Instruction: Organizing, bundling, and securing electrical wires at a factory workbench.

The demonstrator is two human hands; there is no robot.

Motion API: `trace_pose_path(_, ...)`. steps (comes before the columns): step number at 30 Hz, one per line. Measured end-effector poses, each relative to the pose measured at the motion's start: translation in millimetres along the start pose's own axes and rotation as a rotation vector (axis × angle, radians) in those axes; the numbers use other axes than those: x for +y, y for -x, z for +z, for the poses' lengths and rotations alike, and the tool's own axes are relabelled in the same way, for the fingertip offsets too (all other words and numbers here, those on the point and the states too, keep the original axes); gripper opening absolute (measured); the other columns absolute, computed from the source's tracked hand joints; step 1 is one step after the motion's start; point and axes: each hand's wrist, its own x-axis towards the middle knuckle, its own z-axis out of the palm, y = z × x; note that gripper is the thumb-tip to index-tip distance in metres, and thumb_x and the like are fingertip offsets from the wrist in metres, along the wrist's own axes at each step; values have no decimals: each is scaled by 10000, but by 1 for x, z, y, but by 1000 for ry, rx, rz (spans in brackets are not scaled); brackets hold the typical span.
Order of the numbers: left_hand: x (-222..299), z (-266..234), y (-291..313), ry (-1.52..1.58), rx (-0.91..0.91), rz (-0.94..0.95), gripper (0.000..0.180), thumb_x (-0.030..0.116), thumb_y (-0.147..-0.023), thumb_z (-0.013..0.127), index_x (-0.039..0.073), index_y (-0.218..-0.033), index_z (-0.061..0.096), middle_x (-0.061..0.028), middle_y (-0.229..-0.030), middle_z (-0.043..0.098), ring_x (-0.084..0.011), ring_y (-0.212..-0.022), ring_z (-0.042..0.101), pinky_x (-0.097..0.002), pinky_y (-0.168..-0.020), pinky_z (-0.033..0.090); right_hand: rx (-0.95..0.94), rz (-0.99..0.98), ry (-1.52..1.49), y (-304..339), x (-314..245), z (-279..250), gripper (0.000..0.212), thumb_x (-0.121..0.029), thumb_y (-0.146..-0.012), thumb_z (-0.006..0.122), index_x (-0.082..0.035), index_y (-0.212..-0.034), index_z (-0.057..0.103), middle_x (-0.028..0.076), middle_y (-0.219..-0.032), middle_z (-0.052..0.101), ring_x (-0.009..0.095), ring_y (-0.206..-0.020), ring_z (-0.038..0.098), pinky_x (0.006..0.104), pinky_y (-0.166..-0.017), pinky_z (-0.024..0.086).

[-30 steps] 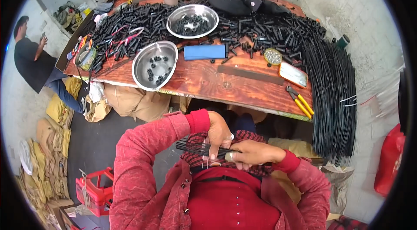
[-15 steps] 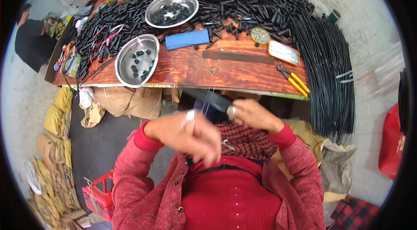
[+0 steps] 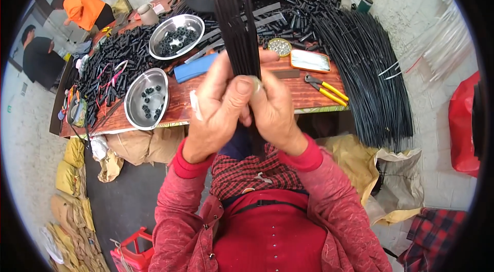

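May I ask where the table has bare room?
Bare wood shows right of the lower steel bowl, below the blue case, and left of the yellow-handled pliers. The back is crowded with black tubes, the right end with black rods.

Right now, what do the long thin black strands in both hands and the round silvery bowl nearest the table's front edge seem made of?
Long thin black strands: perhaps plastic or coated wire, dull-finished; slim, evenly black lengths suggest either. Round silvery bowl: probably stainless steel, polished, given its bright reflections and shiny rim.

Reddish wooden table [image 3: 177, 106] with black tubes [image 3: 121, 51], two metal bowls [image 3: 133, 99], blue oblong block [image 3: 195, 68], yellow-handled pliers [image 3: 333, 97].
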Motion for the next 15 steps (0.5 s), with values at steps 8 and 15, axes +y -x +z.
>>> trace_pose_path(8,-103,25,38,98,10,-361,322,323,-1063,502,24,-1153,584,-73,-889,716,-67,-549,589,-191,-373,405,203,293,97,104,92,-17,253,-168,-1049,491,43,-1169,560,40,-732,599,116,-626,577,279,-572,467)
trace_pose_path(15,-138,12,27,42,74,-201,337,337,-1059,529,14,-1136,584,-94,-863,696,-126,-709,637,-262,-607,510,-296,388,194,78,79,-91,249,-167,-990,622,28,-1143,636,56,-997,689,114,-895,630,287,-795,516)
